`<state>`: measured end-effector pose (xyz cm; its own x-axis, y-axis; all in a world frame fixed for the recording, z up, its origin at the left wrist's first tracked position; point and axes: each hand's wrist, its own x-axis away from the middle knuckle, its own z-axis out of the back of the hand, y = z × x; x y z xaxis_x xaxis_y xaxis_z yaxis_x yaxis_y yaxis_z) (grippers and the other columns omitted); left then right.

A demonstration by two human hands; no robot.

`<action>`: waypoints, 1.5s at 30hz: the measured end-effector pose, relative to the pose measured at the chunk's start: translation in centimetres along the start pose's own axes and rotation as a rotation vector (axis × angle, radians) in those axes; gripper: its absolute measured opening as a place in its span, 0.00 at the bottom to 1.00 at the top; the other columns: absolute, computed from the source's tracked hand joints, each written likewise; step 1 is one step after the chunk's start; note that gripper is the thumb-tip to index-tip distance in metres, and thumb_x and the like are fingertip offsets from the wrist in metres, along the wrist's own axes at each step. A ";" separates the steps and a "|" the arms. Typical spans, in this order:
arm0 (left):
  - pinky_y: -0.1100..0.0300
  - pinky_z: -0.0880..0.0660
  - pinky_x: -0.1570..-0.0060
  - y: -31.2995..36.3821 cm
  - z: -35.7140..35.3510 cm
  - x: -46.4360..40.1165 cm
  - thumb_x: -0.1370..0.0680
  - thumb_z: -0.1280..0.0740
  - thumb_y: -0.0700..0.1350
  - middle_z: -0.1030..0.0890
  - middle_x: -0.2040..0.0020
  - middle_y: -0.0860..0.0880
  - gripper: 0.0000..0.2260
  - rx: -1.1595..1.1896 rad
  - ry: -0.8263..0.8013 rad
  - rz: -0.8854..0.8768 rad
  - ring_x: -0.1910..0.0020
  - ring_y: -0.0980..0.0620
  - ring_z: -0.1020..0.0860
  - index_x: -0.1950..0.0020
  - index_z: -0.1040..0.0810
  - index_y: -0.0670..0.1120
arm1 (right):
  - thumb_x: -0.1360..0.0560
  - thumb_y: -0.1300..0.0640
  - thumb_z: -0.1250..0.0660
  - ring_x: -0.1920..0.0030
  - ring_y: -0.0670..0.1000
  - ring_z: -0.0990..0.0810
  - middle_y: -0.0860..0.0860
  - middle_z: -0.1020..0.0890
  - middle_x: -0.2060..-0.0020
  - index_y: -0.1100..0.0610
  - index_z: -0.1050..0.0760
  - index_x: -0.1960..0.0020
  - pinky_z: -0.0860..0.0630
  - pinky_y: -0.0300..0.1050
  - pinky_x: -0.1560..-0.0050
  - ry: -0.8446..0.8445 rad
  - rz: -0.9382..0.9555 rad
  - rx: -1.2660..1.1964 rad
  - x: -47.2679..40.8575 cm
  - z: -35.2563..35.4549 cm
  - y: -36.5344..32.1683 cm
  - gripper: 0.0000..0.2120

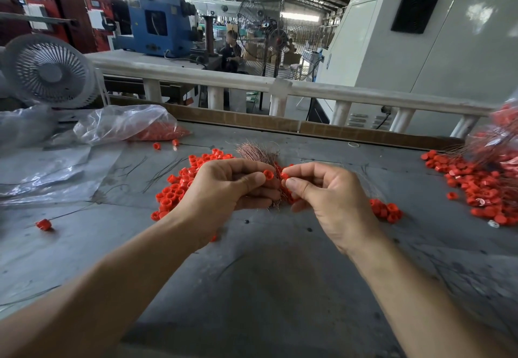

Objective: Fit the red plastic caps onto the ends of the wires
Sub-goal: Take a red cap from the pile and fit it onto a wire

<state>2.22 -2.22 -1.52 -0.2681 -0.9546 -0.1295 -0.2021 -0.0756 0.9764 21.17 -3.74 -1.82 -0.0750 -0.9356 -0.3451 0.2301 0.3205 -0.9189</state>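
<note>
We pinch one red cap between the thumb and forefinger of our left hand, which also clutches a bundle of wires. Our right hand nips a second cap just beside it. Loose caps lie heaped on the grey desk below.

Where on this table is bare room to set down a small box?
The widest free patch is the near grey table, between the two forearms. Crowded areas: the loose red caps beside the left hand, the right-edge cap pile, and the plastic bags at far left.
</note>
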 end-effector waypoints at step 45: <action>0.54 0.17 0.50 0.0 0.0 0.2 0.20 0.33 0.40 0.14 0.52 0.37 0.09 0.001 -0.035 0.027 0.54 0.46 0.14 0.44 0.16 0.37 | 0.27 0.59 0.23 0.48 0.50 0.20 0.46 0.19 0.53 0.53 0.16 0.47 0.23 0.45 0.47 0.058 0.525 0.652 1.1 -1.3 -1.5 0.09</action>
<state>2.16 -2.41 -1.59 -0.3064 -0.9457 -0.1087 -0.1956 -0.0492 0.9794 19.44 -5.07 -1.06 0.1531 -0.6739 -0.7228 0.7626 0.5457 -0.3473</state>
